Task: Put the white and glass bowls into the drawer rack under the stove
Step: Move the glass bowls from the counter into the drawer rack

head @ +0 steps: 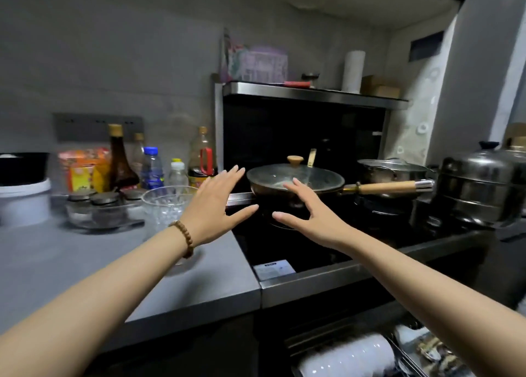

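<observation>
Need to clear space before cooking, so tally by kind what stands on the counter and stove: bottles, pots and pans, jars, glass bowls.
Bottles: 5
Pots and pans: 3
Lidded jars: 3
Glass bowl: 1, not counting the jars' dish
Total: 12

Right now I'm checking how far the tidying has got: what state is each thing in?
Left hand: open, holding nothing.
Right hand: open, fingers spread, holding nothing.
Glass bowl: upright on the counter, not yet stowed.
Drawer: pulled open.
White bowls: stacked in the drawer.
Pan: lid on.
Steamer: lid on.
</observation>
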Demonstrator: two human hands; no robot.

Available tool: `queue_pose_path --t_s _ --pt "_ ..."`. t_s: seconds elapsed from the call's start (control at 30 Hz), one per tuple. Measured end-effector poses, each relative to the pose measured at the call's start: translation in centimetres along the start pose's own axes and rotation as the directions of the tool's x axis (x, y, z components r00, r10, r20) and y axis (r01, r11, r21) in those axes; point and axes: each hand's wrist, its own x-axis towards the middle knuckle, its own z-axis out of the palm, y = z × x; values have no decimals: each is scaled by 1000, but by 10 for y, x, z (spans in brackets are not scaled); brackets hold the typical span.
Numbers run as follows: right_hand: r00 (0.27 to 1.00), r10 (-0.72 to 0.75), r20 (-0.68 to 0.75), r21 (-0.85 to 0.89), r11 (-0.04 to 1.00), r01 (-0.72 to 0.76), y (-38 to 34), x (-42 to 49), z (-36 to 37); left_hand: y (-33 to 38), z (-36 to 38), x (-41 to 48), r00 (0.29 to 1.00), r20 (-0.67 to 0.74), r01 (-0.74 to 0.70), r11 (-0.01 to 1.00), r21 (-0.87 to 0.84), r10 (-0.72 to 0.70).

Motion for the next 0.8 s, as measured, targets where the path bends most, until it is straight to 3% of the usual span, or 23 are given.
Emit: queue_pose_path --t_s 0.3,0.53,0.8 --pt "984 -116 133 46 993 111 -52 75 87 -100 -53 -38 959 16 278 950 140 -283" --pt "980 -65 189 74 996 52 -57 107 138 -146 -46 -54 876 114 479 872 -101 -468" --pt "989 -67 131 33 997 63 -54 119 155 -156 -22 -45 892 119 452 839 -304 -437"
